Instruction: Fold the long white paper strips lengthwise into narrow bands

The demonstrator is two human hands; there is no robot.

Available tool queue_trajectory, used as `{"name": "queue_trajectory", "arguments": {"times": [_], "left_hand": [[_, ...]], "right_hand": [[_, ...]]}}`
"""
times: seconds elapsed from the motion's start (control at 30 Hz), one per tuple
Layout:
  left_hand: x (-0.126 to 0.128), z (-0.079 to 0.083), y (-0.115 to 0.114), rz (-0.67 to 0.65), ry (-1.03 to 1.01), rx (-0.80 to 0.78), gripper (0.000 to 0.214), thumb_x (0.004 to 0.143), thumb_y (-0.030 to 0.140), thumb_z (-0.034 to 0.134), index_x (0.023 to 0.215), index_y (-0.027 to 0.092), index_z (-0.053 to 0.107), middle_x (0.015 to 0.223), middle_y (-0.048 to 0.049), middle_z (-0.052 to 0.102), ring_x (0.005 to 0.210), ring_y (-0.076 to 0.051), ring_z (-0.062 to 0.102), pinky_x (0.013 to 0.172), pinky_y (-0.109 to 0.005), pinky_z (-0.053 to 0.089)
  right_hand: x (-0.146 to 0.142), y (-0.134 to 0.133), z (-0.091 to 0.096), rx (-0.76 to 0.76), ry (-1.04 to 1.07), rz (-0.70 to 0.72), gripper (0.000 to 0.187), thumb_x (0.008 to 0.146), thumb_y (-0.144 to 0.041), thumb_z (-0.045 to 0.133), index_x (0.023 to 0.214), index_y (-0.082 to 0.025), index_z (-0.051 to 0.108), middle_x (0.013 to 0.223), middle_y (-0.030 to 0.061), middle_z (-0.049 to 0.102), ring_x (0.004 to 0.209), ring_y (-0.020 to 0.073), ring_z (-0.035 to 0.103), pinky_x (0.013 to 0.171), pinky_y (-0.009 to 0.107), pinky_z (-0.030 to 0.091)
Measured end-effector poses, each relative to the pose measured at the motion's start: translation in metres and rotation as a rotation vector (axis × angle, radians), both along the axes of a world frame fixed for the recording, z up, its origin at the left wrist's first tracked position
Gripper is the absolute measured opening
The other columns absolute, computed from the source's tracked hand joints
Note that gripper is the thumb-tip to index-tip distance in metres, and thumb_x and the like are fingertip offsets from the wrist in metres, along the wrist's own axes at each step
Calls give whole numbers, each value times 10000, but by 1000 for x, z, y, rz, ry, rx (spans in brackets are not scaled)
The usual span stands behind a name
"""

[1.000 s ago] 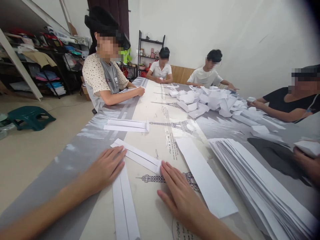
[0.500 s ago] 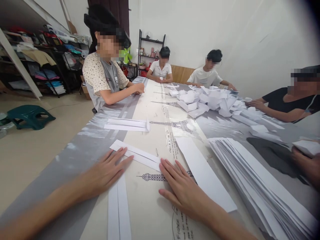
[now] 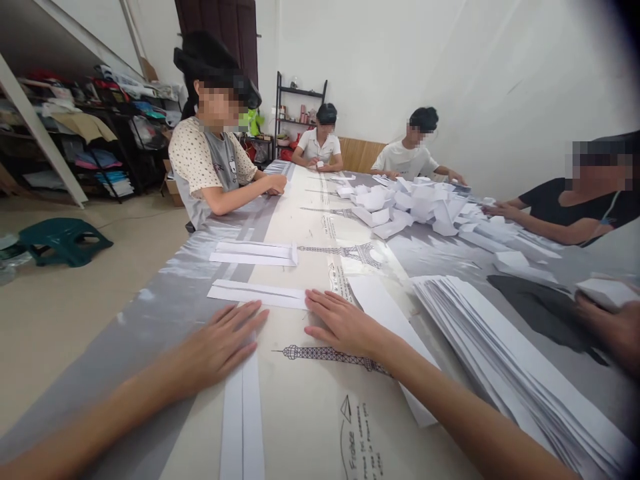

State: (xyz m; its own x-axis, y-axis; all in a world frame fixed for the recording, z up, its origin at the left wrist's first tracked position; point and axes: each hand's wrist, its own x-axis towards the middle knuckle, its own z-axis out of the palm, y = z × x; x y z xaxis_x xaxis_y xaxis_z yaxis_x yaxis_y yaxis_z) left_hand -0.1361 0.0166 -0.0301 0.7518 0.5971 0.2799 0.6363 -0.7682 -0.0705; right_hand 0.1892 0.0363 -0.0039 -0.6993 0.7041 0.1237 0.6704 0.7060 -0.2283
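Note:
A folded white paper strip [image 3: 260,293] with a lengthwise slit lies crosswise in front of me. My right hand [image 3: 345,327] rests flat on its right end, fingers stretched out. My left hand [image 3: 225,347] is also flat, its fingertips at the strip's near edge. Under the left fingers is the top of a second folded strip [image 3: 243,413], which runs toward me. Beyond both hands a third folded strip [image 3: 253,253] has its right end turned up. A flat white sheet [image 3: 367,303] passes partly beneath my right forearm.
A thick stack of white paper [image 3: 500,360] stands to the right, near a black cloth [image 3: 535,313]. Farther off is a heap of folded paper [image 3: 415,200] on the printed tablecloth [image 3: 300,413]. Several people sit around the table. A green stool [image 3: 65,240] stands on the floor.
The crosswise strip has turned from slanting to nearly level and shifted slightly left and away. My right hand has moved up and left with its end; the left hand is nearly in place.

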Motion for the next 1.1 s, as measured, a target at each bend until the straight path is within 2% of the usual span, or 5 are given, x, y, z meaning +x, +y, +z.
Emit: {"name": "queue_trajectory", "arguments": {"times": [0.27, 0.4, 0.57, 0.77, 1.1], "left_hand": [[-10, 15, 29, 105, -39, -157, 501, 1102, 475, 300, 1513, 252, 480, 1503, -78, 546, 1361, -237, 523, 1156, -405, 384], [-24, 18, 52, 193, -59, -181, 573, 1096, 514, 233, 1483, 211, 527, 1508, -105, 532, 1361, -257, 522, 1145, -410, 400], [-20, 13, 70, 215, -73, -205, 579, 1091, 526, 245, 1490, 207, 517, 1528, -108, 505, 1393, -260, 480, 1172, -432, 364], [6, -2, 81, 223, -57, -173, 625, 1087, 544, 197, 1525, 185, 464, 1573, -132, 450, 1465, -288, 393, 1201, -495, 301], [20, 10, 2, 23, -82, -1, 444, 1086, 393, 371, 1362, 125, 592, 1341, -144, 653, 1241, -272, 618, 1049, -407, 510]], "right_hand": [[-6, 21, 7, 49, 63, -92, 517, 1075, -473, 376, 1504, -191, 439, 1634, 91, 375, 1511, 232, 340, 1222, 429, 344], [31, -8, 3, 102, 75, -338, 449, 1053, -376, 403, 1447, -171, 467, 1609, 199, 377, 1447, 367, 429, 1093, 591, 450], [61, -49, -6, 16, -43, -604, 319, 1014, -401, 456, 1156, -147, 588, 1451, 225, 549, 1353, 382, 524, 978, 503, 516], [58, -43, -3, -22, 5, -644, 248, 972, -248, 402, 770, -213, 541, 817, 95, 677, 683, 258, 642, 569, 339, 412], [61, -52, 32, -200, 579, -665, 320, 994, -428, 508, 966, -205, 735, 925, 76, 732, 806, 238, 679, 694, 329, 519]]}}
